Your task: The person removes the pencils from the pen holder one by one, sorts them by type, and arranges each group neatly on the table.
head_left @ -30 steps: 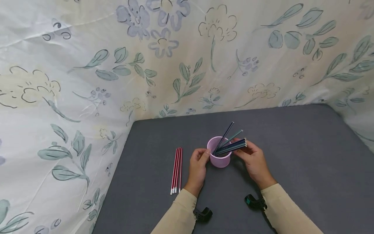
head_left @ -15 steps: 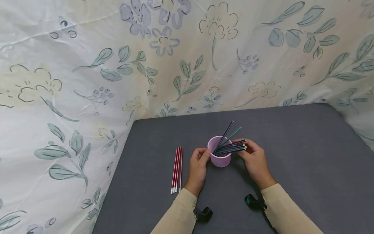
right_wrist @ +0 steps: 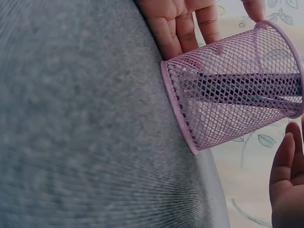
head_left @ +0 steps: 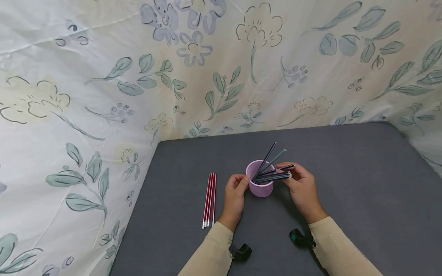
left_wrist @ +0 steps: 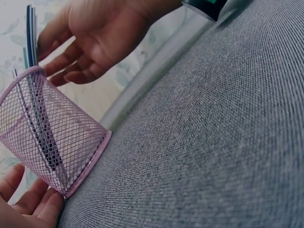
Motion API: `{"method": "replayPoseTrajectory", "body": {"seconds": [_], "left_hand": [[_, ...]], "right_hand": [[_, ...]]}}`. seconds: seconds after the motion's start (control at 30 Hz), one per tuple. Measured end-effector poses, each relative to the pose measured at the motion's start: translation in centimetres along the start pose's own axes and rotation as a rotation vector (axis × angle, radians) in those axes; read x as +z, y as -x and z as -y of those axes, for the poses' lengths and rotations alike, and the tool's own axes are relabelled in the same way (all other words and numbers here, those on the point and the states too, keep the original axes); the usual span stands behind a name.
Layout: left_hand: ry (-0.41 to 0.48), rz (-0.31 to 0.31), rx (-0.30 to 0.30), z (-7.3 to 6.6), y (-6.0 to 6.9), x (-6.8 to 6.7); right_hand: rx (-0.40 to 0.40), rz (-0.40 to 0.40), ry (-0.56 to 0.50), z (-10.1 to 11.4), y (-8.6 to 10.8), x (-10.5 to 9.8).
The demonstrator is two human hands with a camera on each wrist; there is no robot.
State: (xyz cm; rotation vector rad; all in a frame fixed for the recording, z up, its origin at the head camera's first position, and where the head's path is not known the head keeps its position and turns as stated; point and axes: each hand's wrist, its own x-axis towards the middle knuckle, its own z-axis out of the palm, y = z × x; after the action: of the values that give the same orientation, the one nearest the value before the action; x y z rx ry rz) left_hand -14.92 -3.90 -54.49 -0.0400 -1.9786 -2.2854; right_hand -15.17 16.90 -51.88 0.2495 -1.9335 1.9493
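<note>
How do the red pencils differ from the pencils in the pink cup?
The red pencils are red with silvery ends; the cup pencils are mostly dark, one teal.
The red pencils lie flat on the table; the cup pencils lean inside the pink cup.
The red pencils are nearly parallel; the cup pencils fan out.
Both sets are thin and straight.

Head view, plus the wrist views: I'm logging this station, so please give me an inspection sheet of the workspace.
Surface: grey cloth top, looks smooth.
Job's things: pink mesh cup upright; dark pencils slanting inside.
Clutter: red pencils lie left of the cup; nothing else loose seen.
Grip: left hand holds the cup; right hand is at the dark pencils' upper ends, hold unclear.
Cables: nothing seen.
Surroundings: floral cloth hangs behind and to the left.
</note>
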Motion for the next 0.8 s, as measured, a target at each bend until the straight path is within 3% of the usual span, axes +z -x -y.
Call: {"method": "replayPoseTrajectory", "body": {"seconds": [0.57, 0.8], "left_hand": [[0.019, -0.01, -0.009, 0.0, -0.2, 0.2], [0.025, -0.017, 0.018, 0.2, -0.1, 0.2]], "right_hand": [[0.001, -0.054, -0.023, 1.3, -0.3, -0.3], [0.012, -0.048, -0.005, 1.8, -0.2, -0.6]]}}
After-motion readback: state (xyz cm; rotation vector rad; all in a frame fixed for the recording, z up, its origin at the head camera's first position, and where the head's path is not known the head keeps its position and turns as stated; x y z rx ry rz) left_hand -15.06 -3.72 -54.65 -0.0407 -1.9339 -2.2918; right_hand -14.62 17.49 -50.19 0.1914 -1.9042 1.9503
